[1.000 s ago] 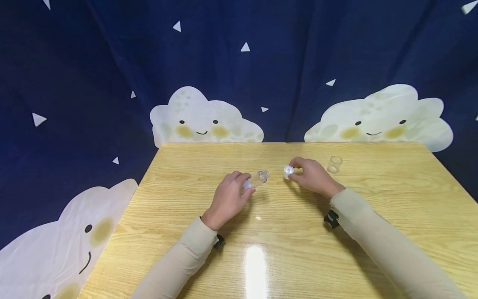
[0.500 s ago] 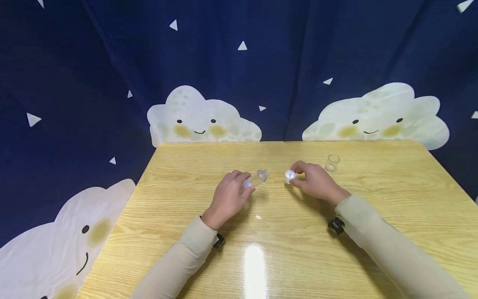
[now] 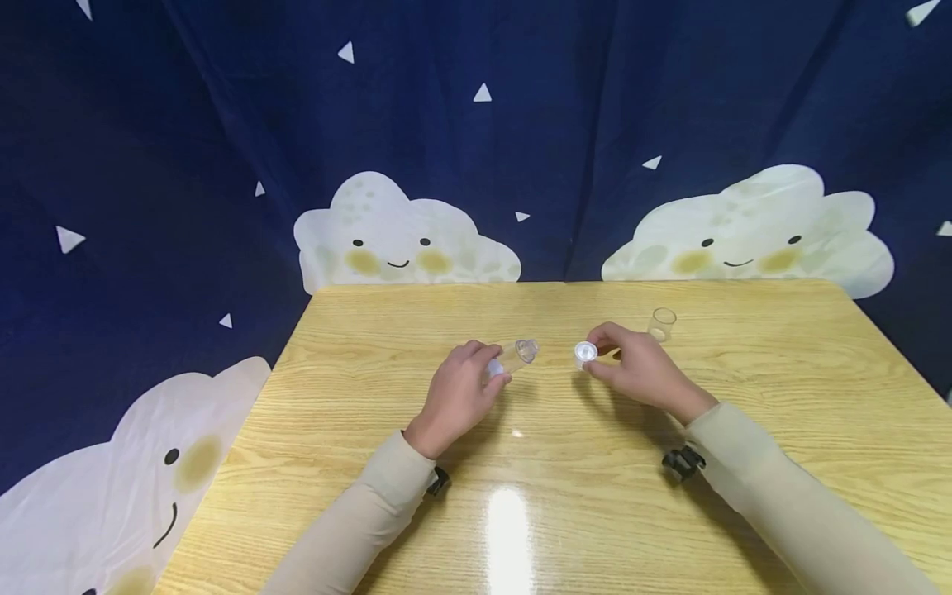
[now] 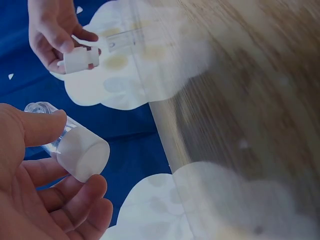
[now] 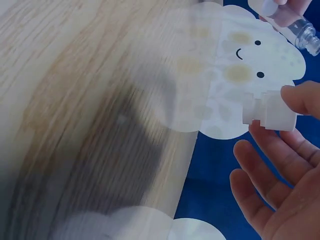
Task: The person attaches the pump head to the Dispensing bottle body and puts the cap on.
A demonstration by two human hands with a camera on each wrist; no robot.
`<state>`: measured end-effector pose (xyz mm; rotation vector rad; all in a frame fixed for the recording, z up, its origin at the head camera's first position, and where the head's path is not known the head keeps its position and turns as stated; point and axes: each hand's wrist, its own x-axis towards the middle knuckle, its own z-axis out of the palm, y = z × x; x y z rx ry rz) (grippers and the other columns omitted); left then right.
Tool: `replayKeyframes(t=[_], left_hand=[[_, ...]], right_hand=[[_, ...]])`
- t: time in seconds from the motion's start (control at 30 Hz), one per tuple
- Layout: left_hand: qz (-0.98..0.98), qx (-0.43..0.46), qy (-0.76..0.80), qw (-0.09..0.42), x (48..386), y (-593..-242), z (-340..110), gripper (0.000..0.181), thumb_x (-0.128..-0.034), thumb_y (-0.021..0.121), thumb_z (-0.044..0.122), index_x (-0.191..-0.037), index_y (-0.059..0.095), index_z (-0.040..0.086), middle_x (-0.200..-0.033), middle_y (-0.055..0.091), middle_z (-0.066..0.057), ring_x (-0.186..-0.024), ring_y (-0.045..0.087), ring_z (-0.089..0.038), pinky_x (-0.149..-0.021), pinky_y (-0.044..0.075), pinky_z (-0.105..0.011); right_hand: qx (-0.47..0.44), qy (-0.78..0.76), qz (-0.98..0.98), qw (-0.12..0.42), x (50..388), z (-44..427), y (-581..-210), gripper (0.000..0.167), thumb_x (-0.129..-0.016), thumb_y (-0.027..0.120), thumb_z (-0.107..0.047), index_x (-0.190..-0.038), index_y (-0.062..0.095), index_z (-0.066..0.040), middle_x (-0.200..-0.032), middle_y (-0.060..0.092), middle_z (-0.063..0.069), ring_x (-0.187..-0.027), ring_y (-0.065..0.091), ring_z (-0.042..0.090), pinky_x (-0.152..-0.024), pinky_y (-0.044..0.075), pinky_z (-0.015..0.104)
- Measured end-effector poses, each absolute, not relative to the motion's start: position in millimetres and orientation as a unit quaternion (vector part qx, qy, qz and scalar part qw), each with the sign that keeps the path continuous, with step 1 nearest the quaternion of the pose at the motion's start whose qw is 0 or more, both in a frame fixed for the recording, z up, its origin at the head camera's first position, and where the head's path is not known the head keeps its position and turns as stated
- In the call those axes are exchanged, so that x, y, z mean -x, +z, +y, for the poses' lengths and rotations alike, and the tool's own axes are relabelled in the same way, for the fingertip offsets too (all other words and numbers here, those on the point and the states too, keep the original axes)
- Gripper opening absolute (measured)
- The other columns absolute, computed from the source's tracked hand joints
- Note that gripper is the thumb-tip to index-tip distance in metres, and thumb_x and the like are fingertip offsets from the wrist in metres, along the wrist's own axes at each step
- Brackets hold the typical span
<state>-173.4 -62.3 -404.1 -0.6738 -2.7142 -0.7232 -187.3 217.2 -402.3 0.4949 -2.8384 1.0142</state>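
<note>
Head view: left hand (image 3: pixel 459 390) pinches clear bottle (image 3: pixel 513 357); right of bottle, right hand (image 3: pixel 641 365) holds white cap (image 3: pixel 585 354) between its fingers.

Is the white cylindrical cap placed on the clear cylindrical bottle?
No, the right hand holds the white cylindrical cap apart from the clear cylindrical bottle in the left hand.

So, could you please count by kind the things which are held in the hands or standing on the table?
Clear bottle with white bottom, held: 1
White cap-like piece, held: 1
Clear cylinder, standing: 1
Total: 3
</note>
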Motion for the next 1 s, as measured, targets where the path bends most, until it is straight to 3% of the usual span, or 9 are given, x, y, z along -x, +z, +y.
replayKeyframes(t=[0.67, 1.0], left_hand=[[-0.934, 0.235, -0.235, 0.132, 175, -406, -58, 0.039, -0.0892, 0.074, 0.029, -0.121, 0.069, 0.007, -0.112, 0.071, -0.010, -0.097, 0.067, -0.024, -0.078, 0.057, -0.035], [-0.936, 0.235, -0.229, 0.131, 174, -404, -57, 0.039, -0.0896, 0.074, 0.029, -0.121, 0.069, 0.008, -0.112, 0.071, -0.010, -0.097, 0.067, -0.024, -0.078, 0.057, -0.035]], right_hand=[[-0.166, 0.348, -0.921, 0.051, 184, 223, -404, 0.024, -0.089, 0.071, -0.011, -0.111, 0.062, -0.006, -0.104, 0.071, 0.009, -0.095, 0.068, 0.023, -0.084, 0.056, 0.042], [-0.179, 0.332, -0.924, 0.061, 184, 221, -395, 0.023, -0.088, 0.073, -0.014, -0.109, 0.064, -0.008, -0.098, 0.070, 0.005, -0.090, 0.064, 0.020, -0.078, 0.054, 0.039]])
